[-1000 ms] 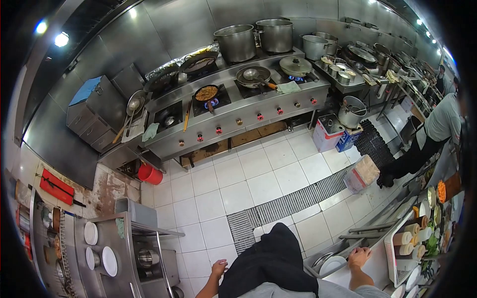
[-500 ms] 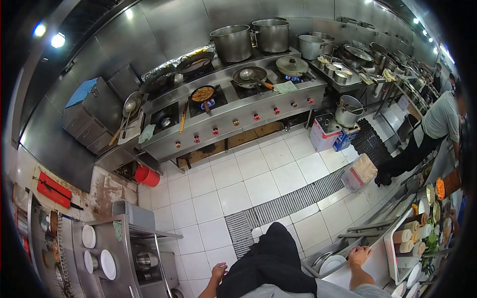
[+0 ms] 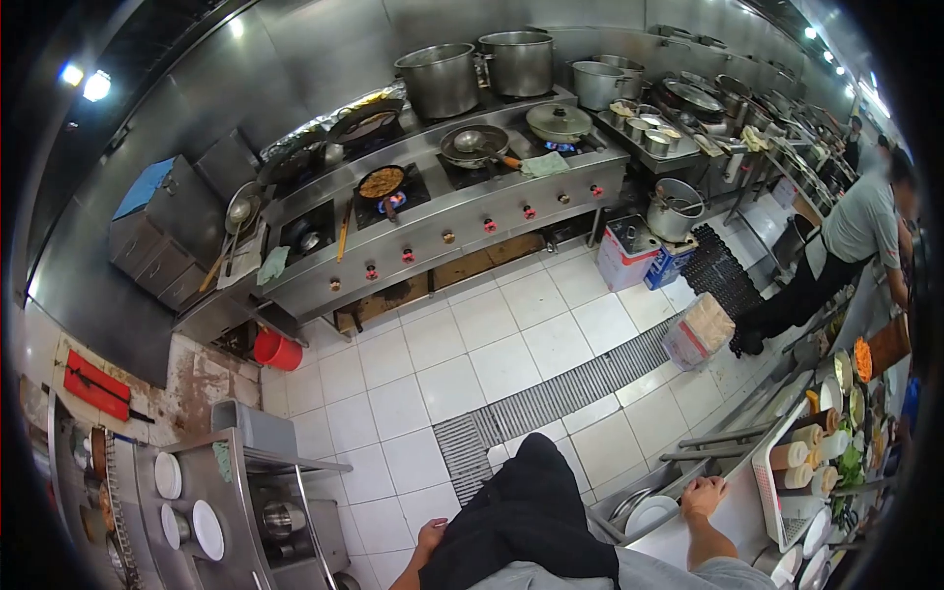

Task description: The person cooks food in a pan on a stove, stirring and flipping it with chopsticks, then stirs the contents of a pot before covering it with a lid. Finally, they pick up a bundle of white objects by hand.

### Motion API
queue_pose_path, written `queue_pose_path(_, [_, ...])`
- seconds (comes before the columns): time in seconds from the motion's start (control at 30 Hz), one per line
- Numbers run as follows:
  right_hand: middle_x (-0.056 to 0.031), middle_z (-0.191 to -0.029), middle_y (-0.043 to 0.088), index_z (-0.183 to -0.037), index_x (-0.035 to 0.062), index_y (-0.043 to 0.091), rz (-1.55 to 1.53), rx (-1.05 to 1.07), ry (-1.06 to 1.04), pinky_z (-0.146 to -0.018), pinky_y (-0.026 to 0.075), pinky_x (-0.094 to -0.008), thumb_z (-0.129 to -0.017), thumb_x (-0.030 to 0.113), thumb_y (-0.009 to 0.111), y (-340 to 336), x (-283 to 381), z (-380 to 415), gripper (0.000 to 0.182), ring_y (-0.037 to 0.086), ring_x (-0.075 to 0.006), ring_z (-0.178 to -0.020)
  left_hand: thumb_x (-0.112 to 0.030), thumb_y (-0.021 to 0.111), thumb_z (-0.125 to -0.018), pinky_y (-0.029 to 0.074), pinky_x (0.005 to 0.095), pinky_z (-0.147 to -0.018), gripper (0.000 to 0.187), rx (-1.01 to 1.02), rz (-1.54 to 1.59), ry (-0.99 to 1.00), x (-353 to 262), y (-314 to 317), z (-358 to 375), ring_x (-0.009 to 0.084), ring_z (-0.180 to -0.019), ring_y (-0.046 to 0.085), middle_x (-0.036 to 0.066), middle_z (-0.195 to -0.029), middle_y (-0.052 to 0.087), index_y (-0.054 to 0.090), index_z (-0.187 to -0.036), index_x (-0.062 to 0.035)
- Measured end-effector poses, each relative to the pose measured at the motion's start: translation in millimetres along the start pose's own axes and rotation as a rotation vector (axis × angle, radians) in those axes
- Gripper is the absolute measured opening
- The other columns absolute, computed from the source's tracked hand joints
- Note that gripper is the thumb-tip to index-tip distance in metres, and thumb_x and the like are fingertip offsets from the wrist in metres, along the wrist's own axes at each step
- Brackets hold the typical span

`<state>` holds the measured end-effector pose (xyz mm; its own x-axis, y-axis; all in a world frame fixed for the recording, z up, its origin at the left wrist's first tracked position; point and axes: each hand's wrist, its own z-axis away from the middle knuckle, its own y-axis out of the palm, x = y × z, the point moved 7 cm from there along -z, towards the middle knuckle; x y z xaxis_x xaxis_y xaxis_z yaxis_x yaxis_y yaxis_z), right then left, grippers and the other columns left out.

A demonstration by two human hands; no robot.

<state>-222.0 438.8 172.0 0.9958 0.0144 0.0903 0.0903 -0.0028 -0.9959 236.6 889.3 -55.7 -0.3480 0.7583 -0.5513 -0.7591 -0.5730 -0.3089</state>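
Note:
My right hand (image 3: 703,498) rests palm down on the edge of the white counter (image 3: 739,523), its fingers spread and nothing in it. Low at my left side hangs my left hand (image 3: 432,535), beside the black apron (image 3: 521,521); its fingers are loosely bent and partly visible, and I see nothing held. Just left of my right hand, a white plate (image 3: 651,514) lies in a recess below the counter. To the right of that hand stands a white basket (image 3: 784,536) with several sauce bottles (image 3: 790,454).
Across the tiled floor (image 3: 442,334) runs a stove (image 3: 462,221); a pan of food (image 3: 381,182) sits over a lit burner. A floor drain (image 3: 570,379) and a plastic-wrapped box (image 3: 700,329) lie between. Another person (image 3: 855,236) works at the right. Left, a steel shelf (image 3: 187,482) holds plates.
The view has shifted slightly, so the stove and floor appear a little further left. My right hand stays on the counter, and my left hand remains by my side.

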Motion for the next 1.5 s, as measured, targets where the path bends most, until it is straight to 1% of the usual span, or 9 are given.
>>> queue_pose_path(0.13, [-0.0067,-0.084,0.063,-0.075,0.0057,0.068,0.01,0.021,0.008,-0.105,0.015,-0.0468,-0.075,0.02,0.054,-1,2,1,0.02,0.045,-0.023,-0.101,-0.018,0.061,-0.082,0.046,0.0233,-0.071,0.031,0.096,0.172,-0.001,-10,16,5,0.0114,-0.082,0.058,0.005,-0.094,0.063,0.059,-0.11,-0.0062])
queue_pose_path(0.23, [-0.0066,-0.084,0.063,-0.075,0.0059,0.068,0.026,0.031,0.002,-0.105,0.015,-0.0471,-0.075,0.02,0.054,3,0,-1,0.02,0.044,-0.0232,-0.102,-0.019,0.062,-0.081,0.045,0.0237,-0.074,0.033,0.371,0.336,0.088,-40,30,25,0.0102,-0.085,0.056,0.003,-0.098,0.062,0.059,-0.112,-0.0069])
queue_pose_path(0.3, [-0.0067,-0.084,0.063,-0.075,0.0059,0.068,0.022,0.031,0.004,-0.105,0.015,-0.0472,-0.075,0.02,0.054,4,-2,-1,0.02,0.044,-0.0233,-0.102,-0.018,0.062,-0.081,0.045,0.0238,-0.075,0.033,0.469,0.26,0.059,-54,31,38,0.0101,-0.084,0.056,0.003,-0.098,0.062,0.059,-0.111,-0.0069])
queue_pose_path(0.47, [-0.0068,-0.085,0.062,-0.076,0.0058,0.069,0.009,0.041,0.026,-0.105,0.015,-0.0472,-0.074,0.019,0.054,1,-1,-1,0.02,0.044,-0.0235,-0.102,-0.018,0.061,-0.081,0.045,0.024,-0.075,0.032,0.537,-0.004,-0.034,-76,26,51,0.0099,-0.084,0.056,0.001,-0.097,0.062,0.06,-0.11,-0.0067])
queue_pose_path(0.77, [-0.0067,-0.088,0.061,-0.081,0.0064,0.068,0.028,0.072,0.033,-0.105,0.014,-0.0469,-0.076,0.021,0.052,9,-6,-1,0.023,0.043,-0.0226,-0.104,-0.017,0.06,-0.08,0.045,0.0244,-0.076,0.03,0.624,-0.188,-0.05,-121,32,57,0.0096,-0.084,0.055,-0.001,-0.096,0.062,0.061,-0.108,-0.0065])
queue_pose_path(0.93, [-0.005,-0.086,0.063,-0.075,0.0089,0.069,0.048,0.013,0.022,-0.105,0.016,-0.047,-0.074,0.02,0.055,15,-11,-2,0.018,0.045,-0.022,-0.103,-0.013,0.054,-0.082,0.046,0.0254,-0.073,0.023,0.654,-0.229,-0.018,-128,38,57,0.0107,-0.079,0.056,0.001,-0.09,0.063,0.064,-0.102,-0.0041])
queue_pose_path(1.1, [-0.0033,-0.086,0.063,-0.07,0.0106,0.068,0.018,0.02,0.068,-0.106,0.015,-0.0466,-0.073,0.02,0.054,6,-10,-1,0.017,0.045,-0.0203,-0.104,-0.005,0.046,-0.085,0.047,0.0249,-0.072,0.022,0.594,0.221,-0.252,-39,46,-21,0.0128,-0.074,0.057,0.006,-0.086,0.063,0.064,-0.094,0.0019])
queue_pose_path(1.23, [-0.0034,-0.086,0.063,-0.073,0.0112,0.069,0.023,0.041,0.063,-0.106,0.014,-0.0466,-0.073,0.02,0.053,5,-6,-1,0.018,0.045,-0.0197,-0.104,-0.01,0.05,-0.086,0.047,0.0236,-0.073,0.02,0.625,0.102,0.06,-34,40,-30,0.0123,-0.076,0.058,0.004,-0.088,0.064,0.065,-0.096,0.0011])
queue_pose_path(1.5, [-0.0029,-0.086,0.063,-0.075,0.0112,0.069,-0.006,0.066,0.064,-0.106,0.013,-0.0469,-0.075,0.021,0.053,5,-6,0,0.018,0.045,-0.0199,-0.104,-0.012,0.052,-0.087,0.046,0.0229,-0.074,0.021,0.471,0.084,0.101,-48,29,-4,0.0116,-0.078,0.058,0.004,-0.089,0.064,0.064,-0.097,0.0008])
